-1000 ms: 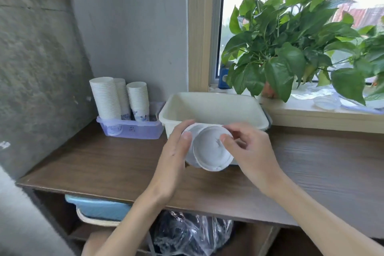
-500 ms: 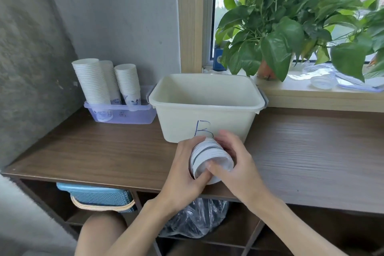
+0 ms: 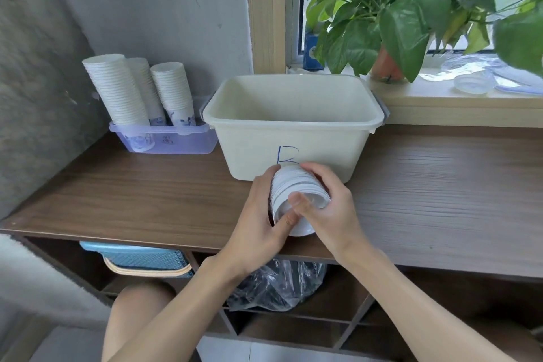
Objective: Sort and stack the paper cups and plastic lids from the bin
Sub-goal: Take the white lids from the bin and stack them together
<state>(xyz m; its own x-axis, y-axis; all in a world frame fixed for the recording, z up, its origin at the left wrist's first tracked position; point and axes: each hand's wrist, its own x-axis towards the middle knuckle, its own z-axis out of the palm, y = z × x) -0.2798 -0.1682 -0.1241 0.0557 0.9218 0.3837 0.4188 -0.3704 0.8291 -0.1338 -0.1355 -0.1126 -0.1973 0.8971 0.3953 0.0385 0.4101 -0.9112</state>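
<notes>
Gripping a short stack of round white plastic lids [image 3: 293, 188] between both hands, over the near edge of the dark wood-grain tabletop [image 3: 147, 191]. Curling round it from 9 o'clock with the left hand [image 3: 255, 214], thumb lying across the nearest lid. Wrapping it from 3 o'clock with the right hand [image 3: 335, 209], thumb pressing on that same face. Holding the stack tipped on its side at the 6 o'clock side of the cream rectangular plastic bin [image 3: 255, 153], close against the front wall; touching or not, impossible to tell.

Showing nothing inside the bin as far as the view reaches, with part of its floor hidden behind the front wall. Showing, just beside the bin at its 9 o'clock, three tall upright stacks of white paper cups [image 3: 117, 88] standing in a shallow clear purple plastic tray [image 3: 182, 142]. Showing also, well apart at 2 o'clock on the windowsill, a blurred clear plastic lid [image 3: 473, 85] near a leafy green potted plant [image 3: 411, 9].

Judging from this, nearing the end of the sorting: cups already nested and set aside, bin seemingly emptied, lids gathered. Probably remaining: squaring the lids and setting them down as their own pile.
</notes>
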